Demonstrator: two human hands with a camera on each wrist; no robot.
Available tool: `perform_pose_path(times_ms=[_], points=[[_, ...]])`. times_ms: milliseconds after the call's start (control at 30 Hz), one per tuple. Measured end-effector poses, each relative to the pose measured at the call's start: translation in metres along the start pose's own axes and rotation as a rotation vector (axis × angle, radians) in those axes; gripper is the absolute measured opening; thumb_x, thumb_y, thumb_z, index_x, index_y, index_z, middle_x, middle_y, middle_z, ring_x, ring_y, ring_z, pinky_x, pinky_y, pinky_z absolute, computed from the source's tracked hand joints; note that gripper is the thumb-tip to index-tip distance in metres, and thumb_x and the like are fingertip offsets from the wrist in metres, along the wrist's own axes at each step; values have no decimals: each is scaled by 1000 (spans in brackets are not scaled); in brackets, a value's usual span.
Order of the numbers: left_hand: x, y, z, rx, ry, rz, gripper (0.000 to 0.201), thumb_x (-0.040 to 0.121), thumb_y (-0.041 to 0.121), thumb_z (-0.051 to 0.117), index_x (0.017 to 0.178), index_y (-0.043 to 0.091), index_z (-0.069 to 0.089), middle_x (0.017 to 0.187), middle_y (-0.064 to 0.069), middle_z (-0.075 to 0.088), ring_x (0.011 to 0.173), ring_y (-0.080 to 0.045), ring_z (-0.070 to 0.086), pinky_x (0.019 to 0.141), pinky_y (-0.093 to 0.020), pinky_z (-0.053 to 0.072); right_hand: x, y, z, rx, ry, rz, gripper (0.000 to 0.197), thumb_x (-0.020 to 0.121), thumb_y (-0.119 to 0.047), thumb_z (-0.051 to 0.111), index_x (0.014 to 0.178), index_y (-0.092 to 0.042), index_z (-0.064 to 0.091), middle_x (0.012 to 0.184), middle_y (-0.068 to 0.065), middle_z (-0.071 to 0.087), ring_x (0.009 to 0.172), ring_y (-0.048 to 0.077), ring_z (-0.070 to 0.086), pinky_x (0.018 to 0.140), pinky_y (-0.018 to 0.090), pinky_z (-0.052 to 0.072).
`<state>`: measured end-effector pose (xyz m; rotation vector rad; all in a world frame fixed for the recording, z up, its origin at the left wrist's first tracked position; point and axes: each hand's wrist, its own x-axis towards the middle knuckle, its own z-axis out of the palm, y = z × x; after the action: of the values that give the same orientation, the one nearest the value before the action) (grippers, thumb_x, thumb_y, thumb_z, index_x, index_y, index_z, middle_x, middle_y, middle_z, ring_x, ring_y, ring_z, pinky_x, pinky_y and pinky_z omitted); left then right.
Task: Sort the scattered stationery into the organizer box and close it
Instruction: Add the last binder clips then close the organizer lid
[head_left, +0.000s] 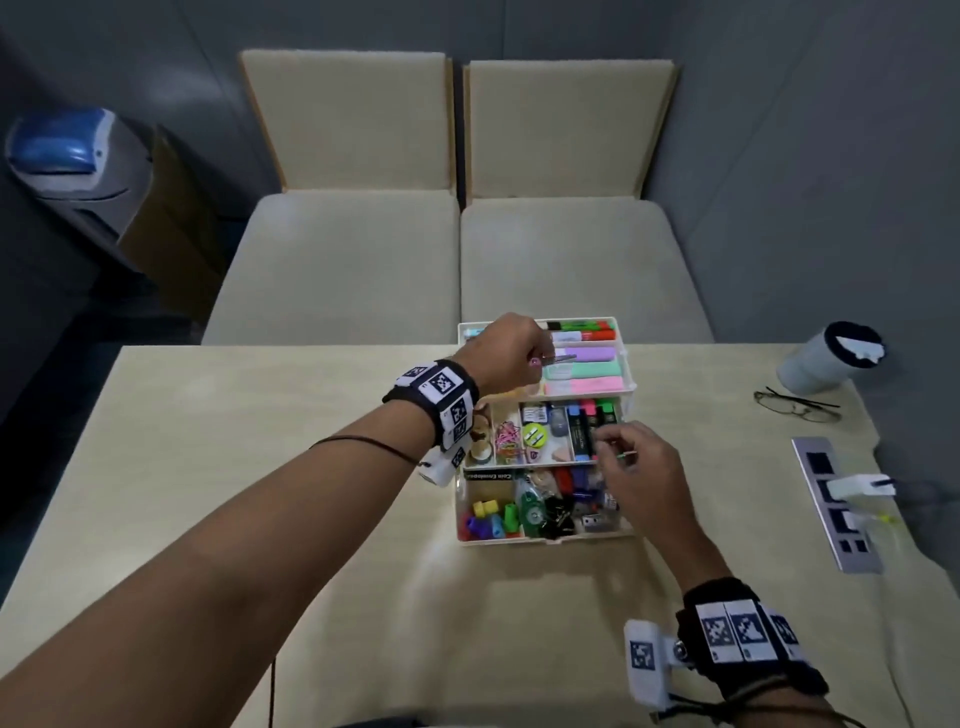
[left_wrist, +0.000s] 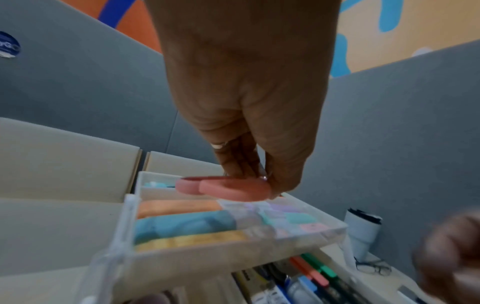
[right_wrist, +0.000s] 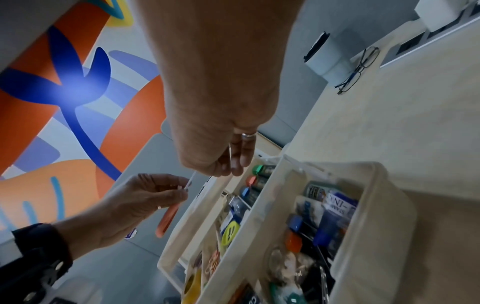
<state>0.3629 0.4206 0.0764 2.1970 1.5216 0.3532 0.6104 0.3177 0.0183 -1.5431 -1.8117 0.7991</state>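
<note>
The white organizer box (head_left: 543, 540) stands open at the middle of the table, its three tiers stepped back. Pastel highlighters (head_left: 587, 370) fill the top tray, markers (head_left: 587, 415) and small items the middle tray, clips and caps the bottom. My left hand (head_left: 543, 353) hovers over the top tray and pinches small pink-handled scissors (left_wrist: 223, 188), their blades pointing right (head_left: 563, 357). My right hand (head_left: 608, 449) is over the middle tray's right end, pinching a thin green-tipped stick (head_left: 626, 456). In the right wrist view this stick (right_wrist: 230, 153) shows between thumb and fingers.
A white cup with a black lid (head_left: 826, 358) and a pair of glasses (head_left: 797, 405) sit at the table's right. A socket panel (head_left: 836, 519) with a white plug (head_left: 857, 488) lies near the right edge. Two beige chairs (head_left: 337, 260) stand behind the table.
</note>
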Motion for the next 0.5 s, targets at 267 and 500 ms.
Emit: perform_pose_path(times_ms=[267, 500], points=[[26, -6, 35, 55, 10, 52, 19, 82, 6, 73, 97, 14, 80, 91, -4, 74, 83, -21, 66, 70, -30, 50, 47, 20, -8, 32, 33, 8, 16, 93, -3, 70, 99, -16, 76, 93, -3, 72, 82, 8, 67, 72, 23, 57], [24, -58, 8, -53, 416, -296, 24, 97, 40, 62, 107, 21, 73, 105, 6, 69, 98, -12, 58, 85, -29, 45, 77, 28, -16, 16, 162, 95, 11, 97, -13, 67, 106, -18, 70, 105, -2, 67, 83, 8, 65, 70, 30, 59]])
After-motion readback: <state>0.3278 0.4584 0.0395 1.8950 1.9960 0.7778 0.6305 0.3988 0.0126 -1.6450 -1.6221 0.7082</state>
